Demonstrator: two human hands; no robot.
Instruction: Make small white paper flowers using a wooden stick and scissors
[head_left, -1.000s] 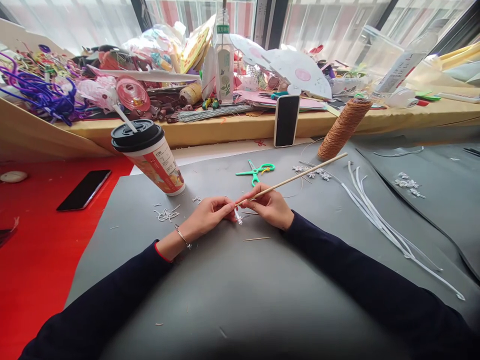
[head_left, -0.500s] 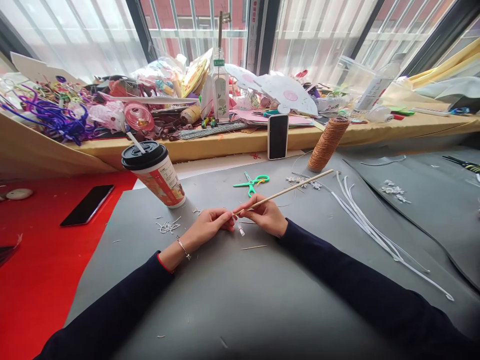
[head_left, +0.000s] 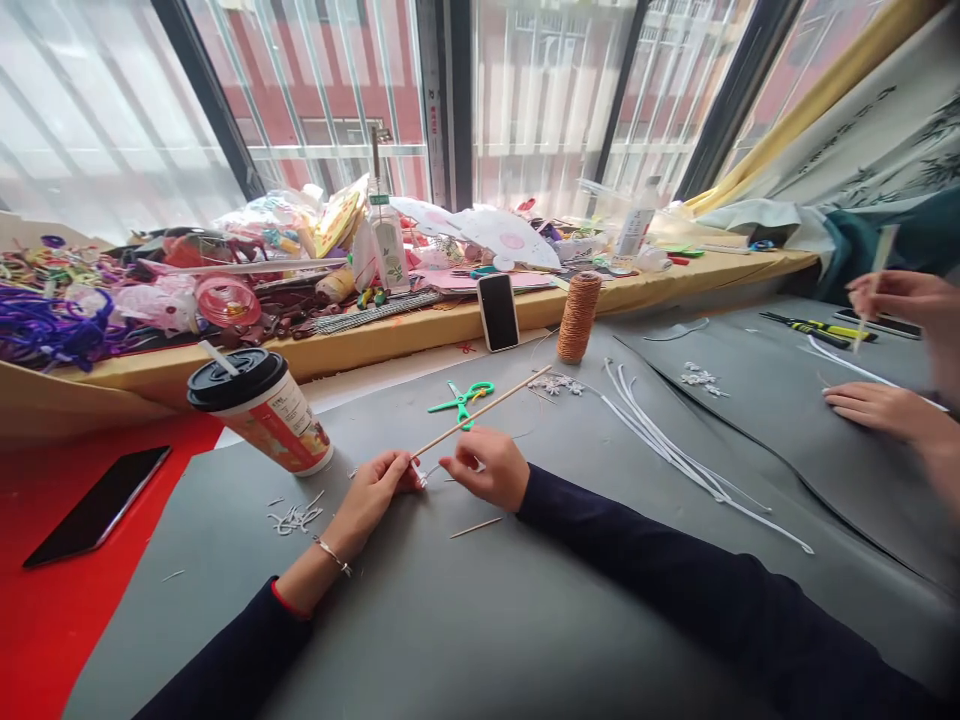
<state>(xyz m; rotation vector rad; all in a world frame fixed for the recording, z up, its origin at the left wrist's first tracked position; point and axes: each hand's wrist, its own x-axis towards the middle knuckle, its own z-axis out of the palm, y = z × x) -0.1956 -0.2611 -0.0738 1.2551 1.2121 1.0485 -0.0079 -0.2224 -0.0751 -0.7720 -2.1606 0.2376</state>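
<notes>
My left hand (head_left: pixel 379 492) is closed in a pinch on the lower end of a thin wooden stick (head_left: pixel 487 408), which slants up to the right. A small white piece (head_left: pixel 422 480) shows at those same fingertips, partly hidden. Just right of it, my right hand (head_left: pixel 491 468) is off the stick, its fingers curled and thumb and forefinger close together. A thin white strand (head_left: pixel 433 469) runs from the white piece towards those fingertips. Behind the stick lie green-handled scissors (head_left: pixel 461 402). In front of my right hand rests a short thin stick (head_left: pixel 475 527) on the grey mat (head_left: pixel 465 620).
A lidded paper cup (head_left: pixel 262 410) stands left, near white scraps (head_left: pixel 296 517) and a dark phone (head_left: pixel 97 505). A brown twine spool (head_left: pixel 579 318), upright phone (head_left: pixel 498 312) and white stems (head_left: pixel 675 440) lie beyond. Another person's hands (head_left: pixel 892 408) work at right, near pliers (head_left: pixel 806 325).
The view has turned right, bringing another person's hands into sight. My right hand has let go of the wooden stick and moved away from my left hand, which now holds the stick.
</notes>
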